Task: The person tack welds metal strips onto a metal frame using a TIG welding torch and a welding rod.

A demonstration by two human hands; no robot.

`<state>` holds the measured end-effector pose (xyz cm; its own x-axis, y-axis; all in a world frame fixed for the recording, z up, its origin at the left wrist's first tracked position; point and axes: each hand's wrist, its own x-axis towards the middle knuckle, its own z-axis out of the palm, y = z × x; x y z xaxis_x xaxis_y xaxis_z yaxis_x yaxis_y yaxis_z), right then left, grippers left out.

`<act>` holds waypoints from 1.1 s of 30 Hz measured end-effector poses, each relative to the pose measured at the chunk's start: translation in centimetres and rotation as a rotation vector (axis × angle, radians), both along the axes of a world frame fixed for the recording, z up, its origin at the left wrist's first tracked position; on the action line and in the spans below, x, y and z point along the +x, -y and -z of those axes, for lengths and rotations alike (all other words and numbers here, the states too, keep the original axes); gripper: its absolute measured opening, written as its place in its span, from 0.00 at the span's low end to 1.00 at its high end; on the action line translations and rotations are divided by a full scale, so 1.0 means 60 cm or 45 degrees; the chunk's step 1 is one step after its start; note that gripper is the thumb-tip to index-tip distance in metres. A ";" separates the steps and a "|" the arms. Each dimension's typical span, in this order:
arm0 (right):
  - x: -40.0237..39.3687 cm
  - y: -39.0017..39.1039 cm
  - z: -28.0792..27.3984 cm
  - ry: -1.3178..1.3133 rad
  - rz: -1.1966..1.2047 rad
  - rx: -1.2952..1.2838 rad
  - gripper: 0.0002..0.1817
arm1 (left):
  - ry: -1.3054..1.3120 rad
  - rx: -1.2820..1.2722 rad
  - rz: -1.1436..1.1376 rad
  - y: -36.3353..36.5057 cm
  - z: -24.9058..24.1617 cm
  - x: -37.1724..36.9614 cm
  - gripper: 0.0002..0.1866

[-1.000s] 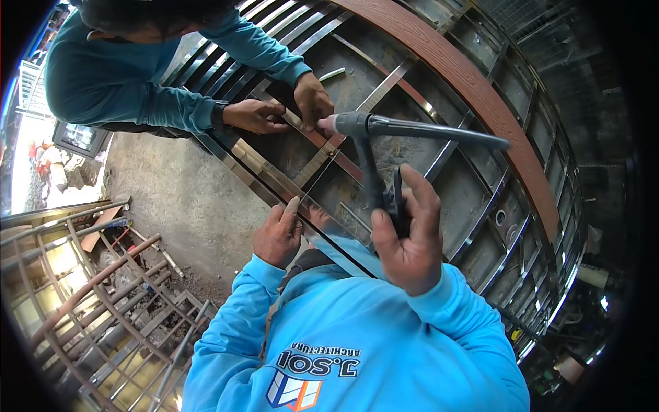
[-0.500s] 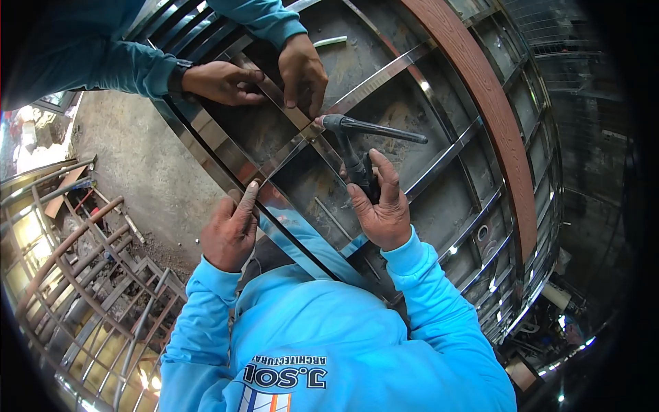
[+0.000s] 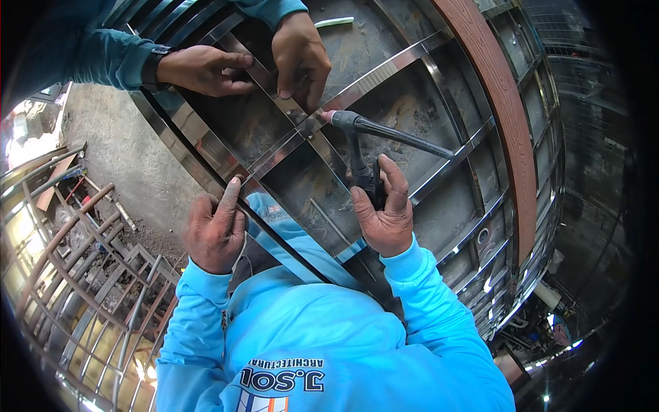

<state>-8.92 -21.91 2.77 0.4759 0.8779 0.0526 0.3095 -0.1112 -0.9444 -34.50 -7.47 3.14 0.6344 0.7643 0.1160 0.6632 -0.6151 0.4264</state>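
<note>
My right hand (image 3: pixel 388 213) is closed around the handle of a black TIG welding torch (image 3: pixel 356 151). Its pinkish nozzle points left, at a crossing of the shiny metal frame (image 3: pixel 374 79); the long back cap slants down to the right. My left hand (image 3: pixel 218 226) rests at the frame's near edge tube, its index finger stretched out onto the metal and the other fingers loosely bent, holding nothing visible. Just beyond the nozzle, a co-worker's two hands (image 3: pixel 302 62) are at the crossbar, one with fingertips close to the crossing.
A reddish-brown wood-grain plank (image 3: pixel 491 103) curves along the frame's right side. At lower left, rusty and grey metal grilles (image 3: pixel 89 275) lie near debris on the concrete floor (image 3: pixel 130 144). A pale strip (image 3: pixel 334 22) lies beneath the frame bars at the top.
The torch has shifted slightly right, its back cap tilting further down. My left hand has moved a little left. The co-worker's hands have moved slightly up and left in view.
</note>
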 end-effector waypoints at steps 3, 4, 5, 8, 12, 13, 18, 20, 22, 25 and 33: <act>0.001 0.001 0.003 -0.006 0.001 -0.005 0.34 | 0.010 0.010 0.001 -0.001 0.002 0.001 0.32; 0.002 0.002 0.004 -0.004 0.001 -0.010 0.34 | 0.015 0.010 -0.002 -0.002 0.003 0.001 0.32; 0.002 0.002 0.004 -0.012 -0.004 -0.013 0.34 | 0.022 0.017 -0.003 -0.003 0.004 0.001 0.32; 0.004 0.001 0.003 -0.017 -0.015 -0.022 0.34 | 0.029 0.025 -0.008 -0.004 0.006 0.001 0.31; 0.004 -0.003 0.002 0.014 -0.020 -0.010 0.34 | 0.019 0.017 -0.008 -0.006 0.001 0.003 0.30; 0.005 -0.004 0.002 0.019 -0.021 -0.001 0.34 | 0.021 0.019 -0.005 -0.006 0.001 0.003 0.30; 0.007 -0.005 0.005 0.076 -0.050 0.010 0.33 | 0.002 -0.054 -0.038 -0.004 -0.008 0.006 0.30; 0.008 -0.007 0.006 0.095 -0.063 0.029 0.33 | -0.005 -0.066 -0.040 -0.004 -0.009 0.006 0.30; 0.009 -0.008 0.005 0.089 -0.076 0.025 0.33 | -0.012 -0.023 -0.022 -0.007 -0.003 0.002 0.32; 0.008 -0.010 0.003 0.082 -0.063 0.027 0.33 | -0.015 -0.026 -0.027 -0.007 -0.002 0.002 0.31; 0.011 -0.010 -0.001 0.135 -0.109 -0.052 0.32 | -0.046 -0.081 -0.037 -0.005 -0.010 0.005 0.31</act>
<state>-8.24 -21.32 2.82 0.3927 0.9176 0.0619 0.4172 -0.1178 -0.9011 -34.18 -7.16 3.74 0.6147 0.7875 0.0444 0.6960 -0.5680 0.4393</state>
